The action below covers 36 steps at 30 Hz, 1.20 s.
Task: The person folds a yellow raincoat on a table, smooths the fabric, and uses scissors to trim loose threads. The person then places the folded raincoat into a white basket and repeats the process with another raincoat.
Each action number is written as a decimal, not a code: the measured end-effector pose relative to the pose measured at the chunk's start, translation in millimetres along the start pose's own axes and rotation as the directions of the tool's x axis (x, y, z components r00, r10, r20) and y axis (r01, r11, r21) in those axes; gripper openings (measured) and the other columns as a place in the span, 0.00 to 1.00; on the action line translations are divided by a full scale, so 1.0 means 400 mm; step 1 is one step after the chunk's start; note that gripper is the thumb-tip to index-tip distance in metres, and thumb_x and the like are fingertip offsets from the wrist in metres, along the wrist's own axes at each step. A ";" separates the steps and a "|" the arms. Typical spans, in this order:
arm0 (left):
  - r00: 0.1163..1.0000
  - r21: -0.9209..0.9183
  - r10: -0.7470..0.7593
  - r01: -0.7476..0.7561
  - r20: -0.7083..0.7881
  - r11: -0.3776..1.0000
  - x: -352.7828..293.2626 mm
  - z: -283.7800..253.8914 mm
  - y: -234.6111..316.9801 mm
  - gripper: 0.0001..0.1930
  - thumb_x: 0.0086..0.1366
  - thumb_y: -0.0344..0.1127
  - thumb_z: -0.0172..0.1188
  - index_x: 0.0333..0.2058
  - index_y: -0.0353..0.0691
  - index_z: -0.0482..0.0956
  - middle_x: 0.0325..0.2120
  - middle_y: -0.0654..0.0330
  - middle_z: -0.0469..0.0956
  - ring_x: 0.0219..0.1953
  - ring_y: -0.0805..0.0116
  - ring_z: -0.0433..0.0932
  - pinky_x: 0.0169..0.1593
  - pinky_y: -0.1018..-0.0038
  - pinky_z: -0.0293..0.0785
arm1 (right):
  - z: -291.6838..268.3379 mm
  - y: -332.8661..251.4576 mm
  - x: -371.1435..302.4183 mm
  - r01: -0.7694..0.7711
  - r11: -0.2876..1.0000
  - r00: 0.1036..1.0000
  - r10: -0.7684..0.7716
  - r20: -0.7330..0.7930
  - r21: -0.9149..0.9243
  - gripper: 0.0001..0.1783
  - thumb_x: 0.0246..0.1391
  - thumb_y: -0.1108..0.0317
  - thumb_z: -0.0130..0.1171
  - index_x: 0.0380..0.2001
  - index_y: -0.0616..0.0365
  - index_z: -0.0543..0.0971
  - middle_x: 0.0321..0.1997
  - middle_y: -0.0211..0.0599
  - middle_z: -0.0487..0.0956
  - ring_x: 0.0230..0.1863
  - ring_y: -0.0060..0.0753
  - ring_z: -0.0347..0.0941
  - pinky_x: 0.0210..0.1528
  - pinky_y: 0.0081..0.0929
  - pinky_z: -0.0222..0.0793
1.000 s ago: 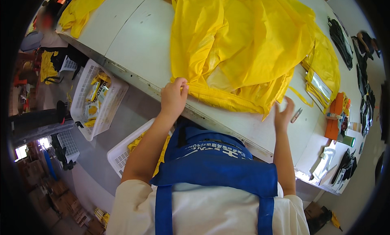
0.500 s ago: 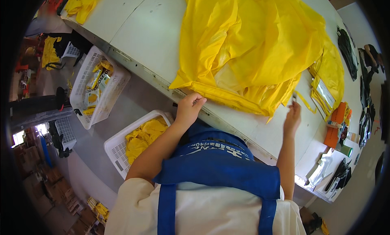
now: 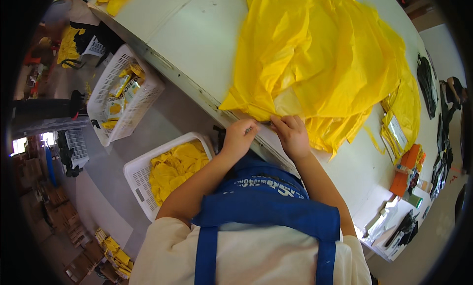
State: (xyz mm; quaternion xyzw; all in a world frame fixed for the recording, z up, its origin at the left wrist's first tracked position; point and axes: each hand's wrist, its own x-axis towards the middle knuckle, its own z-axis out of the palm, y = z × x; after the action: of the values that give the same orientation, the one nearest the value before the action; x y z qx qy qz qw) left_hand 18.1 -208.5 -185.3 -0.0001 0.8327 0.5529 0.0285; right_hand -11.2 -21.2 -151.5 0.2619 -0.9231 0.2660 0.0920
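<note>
L hand (pinched, can't tell on what) & R hand (curled round small dark tool, prob. snips) meet at front edge of white desk. Shiny yellow fabric garment lies on it just beyond; best keep cloth flat, tip clear.

Against the table, the blue apron bears white printed characters. Left of the table, 1 white crate holds packages with bold black lettering, partly hidden.
</note>
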 end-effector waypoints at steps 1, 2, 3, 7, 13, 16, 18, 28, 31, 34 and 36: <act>1.000 0.021 0.023 -0.023 -0.007 1.000 -0.005 -0.001 0.002 0.07 0.58 0.32 0.59 0.32 0.35 0.78 0.29 0.55 0.79 0.27 0.69 0.75 0.32 0.76 0.71 | -0.003 -0.001 -0.012 -0.012 1.000 1.000 0.012 0.021 -0.007 0.15 0.46 0.69 0.62 0.40 0.53 0.79 0.28 0.36 0.72 0.32 0.39 0.68 0.35 0.33 0.66; 0.999 0.044 -0.027 0.026 0.026 0.999 -0.009 -0.009 0.016 0.05 0.58 0.31 0.58 0.31 0.35 0.76 0.27 0.54 0.78 0.27 0.67 0.75 0.32 0.74 0.71 | -0.002 -0.005 -0.010 -0.007 1.000 1.000 0.007 0.025 -0.005 0.14 0.46 0.69 0.62 0.40 0.54 0.79 0.29 0.37 0.73 0.32 0.40 0.68 0.35 0.34 0.66; 0.997 -0.020 -0.059 0.060 0.051 0.998 -0.018 -0.008 0.007 0.04 0.58 0.30 0.57 0.29 0.35 0.75 0.24 0.54 0.76 0.26 0.67 0.75 0.32 0.74 0.71 | -0.010 -0.020 -0.016 -0.015 0.999 1.000 0.016 0.015 -0.049 0.14 0.45 0.68 0.63 0.38 0.54 0.79 0.29 0.39 0.73 0.33 0.42 0.69 0.36 0.36 0.67; 0.997 -0.024 -0.041 0.042 0.069 0.999 -0.008 -0.038 0.053 0.06 0.57 0.34 0.58 0.26 0.37 0.74 0.23 0.52 0.74 0.28 0.54 0.75 0.33 0.66 0.69 | -0.034 -0.029 -0.025 -0.031 0.999 0.998 0.031 -0.050 0.012 0.15 0.43 0.70 0.64 0.38 0.56 0.80 0.28 0.39 0.74 0.33 0.43 0.69 0.37 0.36 0.67; 0.998 -0.022 0.047 -0.046 0.045 0.999 -0.002 -0.040 0.021 0.08 0.58 0.35 0.58 0.26 0.37 0.74 0.24 0.52 0.75 0.27 0.56 0.75 0.32 0.68 0.69 | 0.000 -0.036 -0.002 -0.001 1.000 0.998 0.000 -0.068 -0.007 0.14 0.43 0.71 0.63 0.37 0.55 0.80 0.28 0.38 0.73 0.33 0.42 0.69 0.37 0.36 0.66; 0.995 0.036 0.053 -0.056 0.087 0.998 -0.002 -0.038 0.024 0.08 0.59 0.35 0.58 0.26 0.36 0.75 0.27 0.53 0.77 0.29 0.57 0.76 0.33 0.69 0.70 | -0.019 -0.044 0.001 -0.063 0.997 0.998 0.064 -0.025 0.034 0.10 0.46 0.70 0.61 0.35 0.56 0.80 0.28 0.39 0.74 0.32 0.43 0.69 0.36 0.35 0.65; 0.995 0.009 0.064 -0.065 0.080 0.998 -0.003 -0.035 0.019 0.06 0.58 0.32 0.57 0.26 0.36 0.74 0.27 0.52 0.77 0.30 0.54 0.76 0.33 0.69 0.71 | -0.038 -0.031 -0.018 -0.102 0.990 0.992 0.109 -0.064 0.097 0.11 0.45 0.69 0.62 0.36 0.56 0.80 0.29 0.40 0.75 0.34 0.43 0.70 0.37 0.35 0.67; 0.850 0.325 0.396 -0.505 0.348 0.799 0.015 -0.001 0.107 0.23 0.55 0.31 0.60 0.51 0.39 0.70 0.49 0.49 0.67 0.49 0.51 0.67 0.54 0.63 0.63 | -0.244 0.255 -0.558 -0.952 0.278 0.170 0.830 -0.532 0.128 0.20 0.50 0.68 0.60 0.49 0.54 0.74 0.42 0.39 0.73 0.41 0.40 0.69 0.43 0.33 0.66; 0.829 0.427 0.326 -0.524 0.454 0.737 0.020 0.044 0.124 0.26 0.54 0.31 0.60 0.53 0.40 0.67 0.53 0.47 0.62 0.54 0.46 0.61 0.58 0.59 0.57 | -0.258 0.248 -0.653 -0.975 0.037 0.158 0.805 -0.572 -0.219 0.24 0.48 0.63 0.62 0.50 0.54 0.73 0.52 0.43 0.69 0.54 0.47 0.63 0.54 0.37 0.60; 0.853 0.520 0.205 -0.465 0.480 0.717 0.025 0.070 0.129 0.28 0.53 0.31 0.60 0.54 0.41 0.65 0.55 0.47 0.59 0.55 0.45 0.58 0.59 0.58 0.55 | -0.341 0.370 -0.781 -0.977 0.214 0.161 0.671 -0.723 -0.018 0.25 0.49 0.64 0.62 0.51 0.56 0.71 0.51 0.45 0.70 0.53 0.48 0.65 0.53 0.37 0.62; 0.872 0.551 0.175 -0.432 0.457 0.714 0.021 0.085 0.130 0.29 0.52 0.29 0.60 0.55 0.40 0.64 0.57 0.46 0.56 0.57 0.45 0.57 0.60 0.58 0.55 | -0.443 0.477 -0.855 -0.950 0.268 0.091 0.729 -0.678 0.160 0.26 0.51 0.63 0.59 0.52 0.60 0.68 0.48 0.48 0.72 0.53 0.51 0.65 0.54 0.40 0.62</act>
State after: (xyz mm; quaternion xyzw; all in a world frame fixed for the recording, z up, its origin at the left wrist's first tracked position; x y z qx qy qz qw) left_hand 9.7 -156.9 -150.9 0.2540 0.9366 0.2234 0.0912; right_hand 182.0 360.6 -192.4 -0.4544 -0.8300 0.1833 0.2667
